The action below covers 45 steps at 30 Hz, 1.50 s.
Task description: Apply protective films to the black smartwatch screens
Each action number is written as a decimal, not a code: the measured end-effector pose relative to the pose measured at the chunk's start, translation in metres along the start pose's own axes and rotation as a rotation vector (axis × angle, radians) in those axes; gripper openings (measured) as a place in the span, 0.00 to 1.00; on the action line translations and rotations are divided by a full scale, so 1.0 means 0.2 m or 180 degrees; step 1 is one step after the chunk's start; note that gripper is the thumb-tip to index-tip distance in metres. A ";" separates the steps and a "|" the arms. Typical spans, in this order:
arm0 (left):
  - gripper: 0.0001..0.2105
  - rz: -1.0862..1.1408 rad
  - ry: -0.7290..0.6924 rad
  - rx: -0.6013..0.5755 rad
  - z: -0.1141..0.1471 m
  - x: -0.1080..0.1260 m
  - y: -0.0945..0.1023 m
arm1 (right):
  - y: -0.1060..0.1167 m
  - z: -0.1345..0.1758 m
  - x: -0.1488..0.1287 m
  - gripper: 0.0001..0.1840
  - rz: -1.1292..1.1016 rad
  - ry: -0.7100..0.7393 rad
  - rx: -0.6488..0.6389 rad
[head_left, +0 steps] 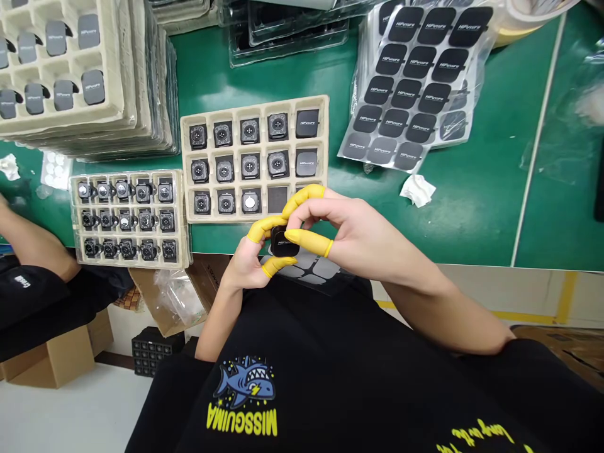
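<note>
My left hand point(248, 258), with yellow finger cots on, grips a black square smartwatch point(282, 244) at the table's front edge. White lettering shows on the face of this watch. The thumb and forefinger of my right hand point(340, 229), also in yellow cots, are pinched at the watch's upper right edge. Just beyond my hands lies a cream tray point(255, 107) with several smartwatches, most with their sensor backs up. One of its front-row pockets point(277, 200) holds no watch; my right hand partly hides the pocket beside it. Below my hands rests a sheet with grey-white sticker shapes point(325, 267).
At front left sits a second tray of watches point(126, 220). Stacked trays point(108, 82) rise at back left. Printed black label sheets point(406, 94) lie at back right, near crumpled white paper point(418, 190). Another person's arm point(38, 239) is at left, above an open carton point(174, 296).
</note>
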<state>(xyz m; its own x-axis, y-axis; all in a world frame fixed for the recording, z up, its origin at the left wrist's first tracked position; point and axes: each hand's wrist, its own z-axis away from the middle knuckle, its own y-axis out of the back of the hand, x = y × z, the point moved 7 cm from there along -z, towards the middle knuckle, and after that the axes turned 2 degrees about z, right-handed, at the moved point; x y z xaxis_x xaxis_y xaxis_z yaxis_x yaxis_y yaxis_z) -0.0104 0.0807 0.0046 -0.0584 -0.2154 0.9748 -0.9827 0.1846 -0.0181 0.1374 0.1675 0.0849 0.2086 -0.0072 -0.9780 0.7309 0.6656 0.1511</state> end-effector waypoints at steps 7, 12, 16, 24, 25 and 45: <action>0.32 -0.0061 0.0181 0.0026 0.02 -0.02 0.00 | 0.00 0.00 -0.01 0.05 0.0024 0.0007 -0.0003; 0.32 -0.0053 0.0155 0.0034 0.01 -0.01 0.00 | 0.00 0.00 -0.01 0.05 0.0053 0.0032 -0.0007; 0.32 -0.0032 0.0186 0.0014 0.02 -0.02 0.00 | 0.00 0.00 0.00 0.05 0.0068 0.0055 0.0015; 0.35 -0.0063 0.0249 0.0037 0.03 -0.04 0.00 | 0.00 0.00 0.00 0.05 0.0083 0.0082 0.0005; 0.35 -0.0073 0.0223 0.0036 0.03 -0.04 0.01 | 0.00 0.01 0.00 0.05 0.0081 0.0106 0.0010; 0.32 -0.0052 0.0244 0.0037 0.01 0.00 0.03 | -0.03 0.04 0.13 0.22 0.0202 -0.0322 0.0149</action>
<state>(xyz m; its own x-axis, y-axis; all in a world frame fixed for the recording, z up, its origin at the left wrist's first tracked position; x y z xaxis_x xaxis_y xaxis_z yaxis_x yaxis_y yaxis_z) -0.0159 0.0800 0.0033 -0.0291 -0.1441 0.9891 -0.9854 0.1704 -0.0042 0.1446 0.1572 0.0593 0.3182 -0.0429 -0.9471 0.7432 0.6315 0.2211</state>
